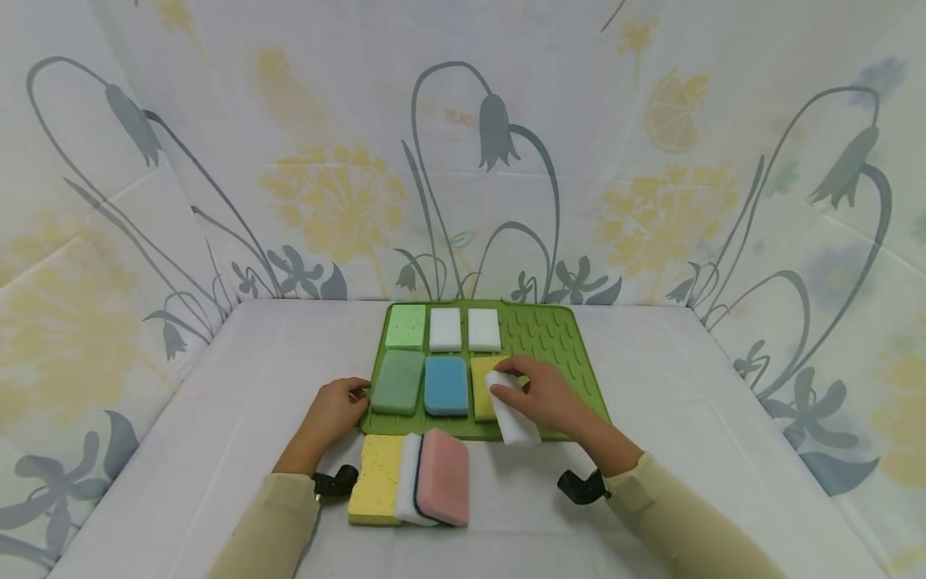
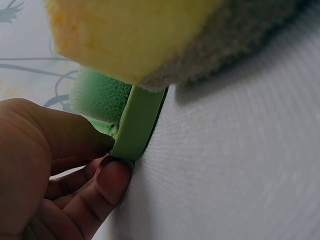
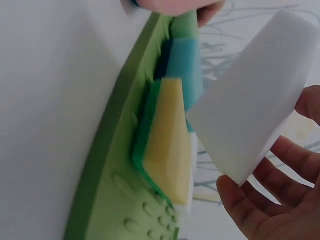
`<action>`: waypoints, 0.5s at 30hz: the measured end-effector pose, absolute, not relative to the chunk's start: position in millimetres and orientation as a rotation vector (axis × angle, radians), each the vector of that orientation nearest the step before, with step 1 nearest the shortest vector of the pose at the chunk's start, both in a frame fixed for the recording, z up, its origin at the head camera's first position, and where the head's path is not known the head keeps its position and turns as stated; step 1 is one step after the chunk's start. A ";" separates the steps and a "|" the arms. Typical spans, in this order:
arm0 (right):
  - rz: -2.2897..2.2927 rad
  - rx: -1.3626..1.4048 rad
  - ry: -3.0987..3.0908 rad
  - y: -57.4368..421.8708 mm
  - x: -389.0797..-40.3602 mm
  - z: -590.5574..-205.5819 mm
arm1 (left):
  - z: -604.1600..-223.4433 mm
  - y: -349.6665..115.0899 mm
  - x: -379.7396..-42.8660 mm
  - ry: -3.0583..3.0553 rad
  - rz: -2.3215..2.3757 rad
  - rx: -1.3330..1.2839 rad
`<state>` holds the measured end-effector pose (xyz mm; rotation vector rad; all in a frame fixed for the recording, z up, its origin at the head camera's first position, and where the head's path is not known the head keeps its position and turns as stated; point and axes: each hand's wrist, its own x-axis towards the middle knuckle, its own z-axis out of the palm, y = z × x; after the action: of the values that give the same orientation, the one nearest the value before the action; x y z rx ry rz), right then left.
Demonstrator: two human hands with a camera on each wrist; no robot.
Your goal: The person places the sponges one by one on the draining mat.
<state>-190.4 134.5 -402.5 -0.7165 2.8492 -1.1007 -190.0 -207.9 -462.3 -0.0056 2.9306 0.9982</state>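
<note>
My right hand grips a white sponge, tilted, above the near edge of a green drying mat. Just behind it lies a yellow sponge with a green scouring layer, partly hidden in the head view. At the mat's left near corner my left hand pinches the rim between thumb and finger. Beside that hand, on the mat, lies a green sponge, then a blue sponge. The back row holds a speckled light green sponge and two white sponges.
In front of the mat, a yellow sponge, a white sponge and a pink sponge with a dark layer lean together on the white tablecloth. A patterned curtain stands behind the table.
</note>
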 end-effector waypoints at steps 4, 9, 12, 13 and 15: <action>-1.083 -0.683 2.857 138.1 -199.8 -395.5 | -462.8 -208.0 -190.2 2.927 1.007 -0.013; -1.074 -0.640 2.876 143.0 -215.3 -389.2 | -463.8 -208.2 -190.5 2.921 1.008 -0.021; -1.056 -0.624 2.892 145.5 -225.3 -386.6 | -463.3 -208.0 -190.6 2.925 1.006 -0.022; -1.047 -0.621 2.897 146.2 -228.4 -385.9 | -463.3 -208.2 -190.7 2.926 1.006 -0.019; -1.029 -0.601 2.903 147.5 -234.2 -384.9 | -462.9 -208.3 -190.8 2.930 1.009 -0.013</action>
<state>-234.2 147.5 -384.9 -0.6008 2.9031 -1.0288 -190.8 -208.3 -462.9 -0.0134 2.9300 1.0088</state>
